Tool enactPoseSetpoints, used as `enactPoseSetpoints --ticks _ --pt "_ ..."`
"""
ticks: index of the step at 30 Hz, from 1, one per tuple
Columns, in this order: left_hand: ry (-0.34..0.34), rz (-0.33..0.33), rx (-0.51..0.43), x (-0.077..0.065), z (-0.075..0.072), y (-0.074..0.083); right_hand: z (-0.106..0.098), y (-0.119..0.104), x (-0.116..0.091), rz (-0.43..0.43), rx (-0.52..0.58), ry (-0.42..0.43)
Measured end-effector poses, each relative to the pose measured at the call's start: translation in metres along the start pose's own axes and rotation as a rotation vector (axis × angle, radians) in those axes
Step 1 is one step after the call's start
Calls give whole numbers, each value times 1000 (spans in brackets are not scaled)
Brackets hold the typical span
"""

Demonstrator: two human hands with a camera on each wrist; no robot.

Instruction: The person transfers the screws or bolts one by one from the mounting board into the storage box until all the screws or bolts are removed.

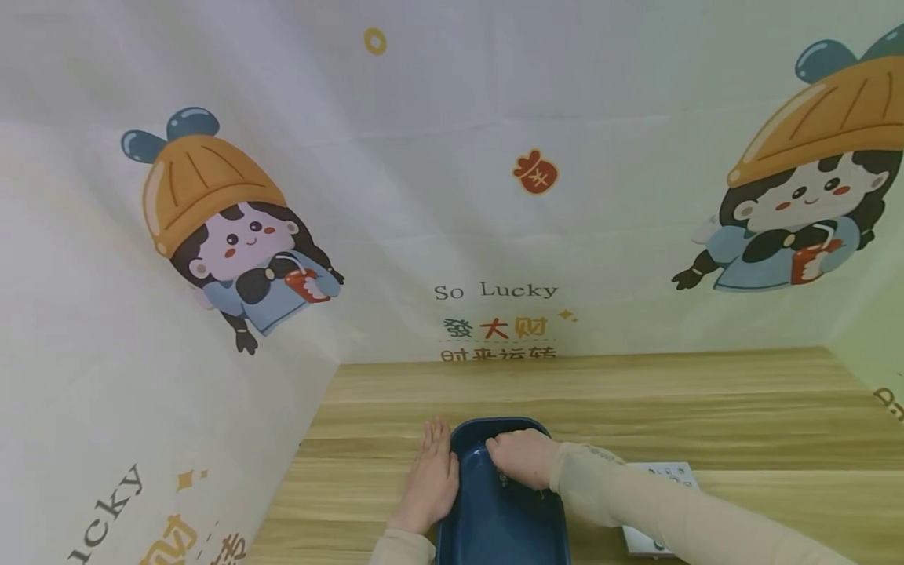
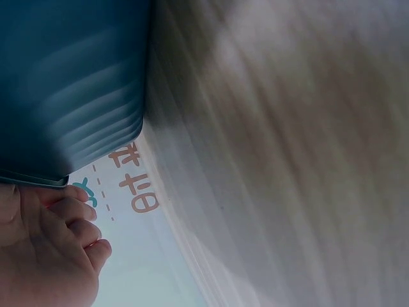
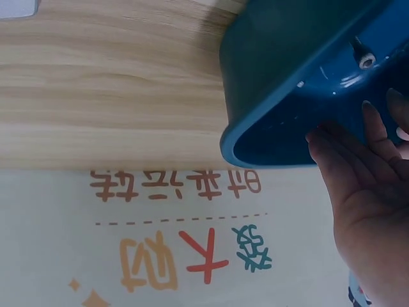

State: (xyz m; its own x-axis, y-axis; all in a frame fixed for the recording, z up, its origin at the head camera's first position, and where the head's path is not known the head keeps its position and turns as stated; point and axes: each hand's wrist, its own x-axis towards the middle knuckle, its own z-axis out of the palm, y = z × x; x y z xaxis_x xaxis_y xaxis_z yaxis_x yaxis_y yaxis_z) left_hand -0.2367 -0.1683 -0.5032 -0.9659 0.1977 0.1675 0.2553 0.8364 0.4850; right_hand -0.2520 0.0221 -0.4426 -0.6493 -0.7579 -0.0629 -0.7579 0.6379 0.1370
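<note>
A deep blue plastic bin (image 1: 508, 526) with rounded corners stands on the wooden table. My left hand (image 1: 432, 480) lies along the outside of its left wall, fingers straight and pointing away from me; the left wrist view shows that hand (image 2: 51, 249) at the bin's rim (image 2: 38, 182). Inside the far part of the bin is my right hand (image 1: 524, 457), its fingers bent downward. In the right wrist view its fingertips (image 3: 313, 137) are near the bin's inner surface. Whether they pinch anything is unclear. A small metal bolt-like piece (image 3: 364, 56) lies in the bin.
A white flat box or panel with small dark marks (image 1: 667, 472) lies right of the bin, partly under my right forearm. Behind the table (image 1: 741, 408) hangs a printed cloth (image 1: 607, 235), which continues along the left side.
</note>
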Motion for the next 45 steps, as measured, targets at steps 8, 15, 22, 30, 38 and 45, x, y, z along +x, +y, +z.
enactPoseSetpoints --ticks 8,15,22,30,38,45 --pt "10 7 9 1 -1 0 -2 3 -5 14 22 41" --pt "10 -13 28 1 -1 -1 0 12 -16 40 85 92" --pt "1 1 25 2 -3 -1 2 40 -42 54 180 178" --pt "-1 5 -1 1 -2 -2 5 81 -96 87 336 172" --pt "5 17 -1 0 -3 -1 18 104 -157 157 361 152" --pt "8 15 -3 -1 -4 -1 35 107 -198 202 320 144"
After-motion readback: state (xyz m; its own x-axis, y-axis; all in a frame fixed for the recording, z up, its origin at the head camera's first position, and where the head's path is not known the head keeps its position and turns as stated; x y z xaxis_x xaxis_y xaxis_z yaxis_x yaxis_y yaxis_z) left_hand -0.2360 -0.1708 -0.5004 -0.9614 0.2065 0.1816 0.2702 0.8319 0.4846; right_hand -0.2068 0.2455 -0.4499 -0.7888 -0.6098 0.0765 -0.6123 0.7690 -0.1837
